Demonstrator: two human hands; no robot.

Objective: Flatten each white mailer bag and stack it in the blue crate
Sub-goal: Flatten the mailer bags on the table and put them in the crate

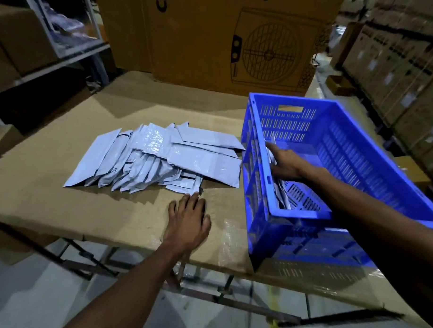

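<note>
Right now my right hand (284, 163) presses white mailer bags (280, 190) against the near wall inside the blue crate (339, 143). They lean and could slump. Beside the crate, my left hand (187, 219), fingers spread, touches the pile (161, 157) on the bench (49, 207) and could knock it.

One blue crate (333, 148), two hands, and a pile of white mailer bags (161, 157), too overlapped to count.
</note>
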